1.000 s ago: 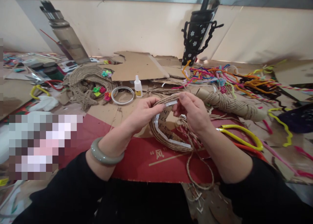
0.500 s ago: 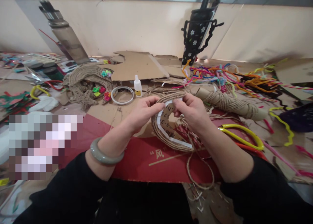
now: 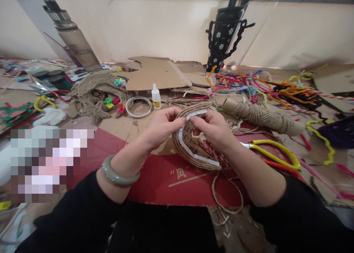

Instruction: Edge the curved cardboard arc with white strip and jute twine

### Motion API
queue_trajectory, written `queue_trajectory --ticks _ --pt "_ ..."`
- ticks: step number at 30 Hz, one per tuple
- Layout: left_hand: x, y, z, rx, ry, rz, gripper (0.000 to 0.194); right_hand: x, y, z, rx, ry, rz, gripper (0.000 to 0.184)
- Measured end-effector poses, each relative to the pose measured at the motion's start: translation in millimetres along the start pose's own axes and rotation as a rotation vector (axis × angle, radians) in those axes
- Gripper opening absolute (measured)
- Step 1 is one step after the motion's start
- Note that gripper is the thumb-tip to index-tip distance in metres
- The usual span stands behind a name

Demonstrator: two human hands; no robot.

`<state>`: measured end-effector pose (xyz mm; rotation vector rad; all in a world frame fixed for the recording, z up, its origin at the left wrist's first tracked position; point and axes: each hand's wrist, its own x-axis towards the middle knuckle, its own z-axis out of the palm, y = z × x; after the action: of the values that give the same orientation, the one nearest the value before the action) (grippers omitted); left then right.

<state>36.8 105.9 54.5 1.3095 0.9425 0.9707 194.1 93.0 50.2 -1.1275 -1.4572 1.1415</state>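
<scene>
Between my two hands is a curved cardboard piece edged with rows of jute twine point(image 3: 178, 151), a white tape strip point(image 3: 181, 140) running along its inner side. My left hand point(image 3: 162, 127) pinches the upper left of the curve, thumb on the face and fingers behind. At the upper right, my right hand point(image 3: 215, 129) is closed on the same piece, its thumb and fingertips pressing near the tape. A loose twine loop point(image 3: 241, 199) hangs below my right wrist. Beneath lies a red cardboard sheet point(image 3: 155, 188).
Beyond my hands stand a small glue bottle point(image 3: 156, 100) and a tape roll point(image 3: 126, 107). A twine-wound tube point(image 3: 257, 115) and yellow-handled scissors point(image 3: 290, 155) lie right. Left are a finished-looking twine coil point(image 3: 91, 80) and twine star point(image 3: 95, 112). Bottles point(image 3: 77, 46) and a flowered tumbler point(image 3: 221, 43) stand behind.
My right hand has slid slightly left and down along the curved piece, its thumb now closer to my left thumb. The piece has shifted slightly; my left hand keeps its hold.
</scene>
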Motion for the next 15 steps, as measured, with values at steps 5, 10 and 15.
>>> queue_trajectory --ticks 5,10,15 --pt "0.4 -1.0 -0.8 -0.013 -0.022 -0.007 0.024 0.0 -0.5 -0.8 -0.029 -0.005 -0.021 0.021" --pt "0.6 -0.8 -2.8 -0.043 -0.049 -0.029 0.018 0.0 0.2 -2.1 0.016 0.032 -0.037 0.018" --pt "1.5 -2.8 -4.0 -0.037 -0.054 -0.019 0.013 0.0 0.2 -2.9 -0.045 0.032 -0.044 0.018"
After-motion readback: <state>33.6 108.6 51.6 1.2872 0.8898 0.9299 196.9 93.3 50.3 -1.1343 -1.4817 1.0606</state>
